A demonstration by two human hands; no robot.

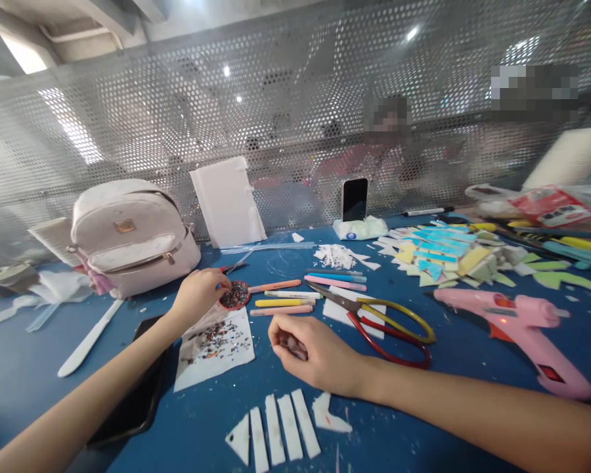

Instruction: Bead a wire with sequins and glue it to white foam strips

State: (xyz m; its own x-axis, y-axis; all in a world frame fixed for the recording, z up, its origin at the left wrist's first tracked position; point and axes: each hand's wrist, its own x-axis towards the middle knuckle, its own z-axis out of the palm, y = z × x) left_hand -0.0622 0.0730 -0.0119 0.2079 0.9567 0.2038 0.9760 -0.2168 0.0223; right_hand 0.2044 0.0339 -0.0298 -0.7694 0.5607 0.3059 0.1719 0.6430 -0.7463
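Glitter dish (236,307): red-rimmed, filled with dark sparkling flakes; stands on the blue worktop (404,433), just beyond the far edge of the white paper sheet (191,373).
Left hand (204,292): at the dish's left side, grip bent to a narrow curl; whether anything is pinched cannot be told, the fingertips being partly hidden.
Right hand (309,347): grip loosely curled, palm side partly shaded; cannot tell whether it encloses anything. Lies between the scissors (353,306) and the sheet.
Loose flakes (215,340): scattered over the sheet. A drag of the left forearm across its edge could shift the sheet and spill them.
Tipping: the dish appears small; fingers pressing on one side of its rim could upset it. The orange pen (276,286), its end just beside the dish, could nudge it if rolled.
White strips (274,430): four in a row between a pointed head piece (240,439) and a notched tail piece (331,415), nearer the viewer; a low sweep of the right wrist could disarrange them.
Pink glue gun (502,309): small orange light showing, so possibly hot; careless reaching past the nozzle could burn.
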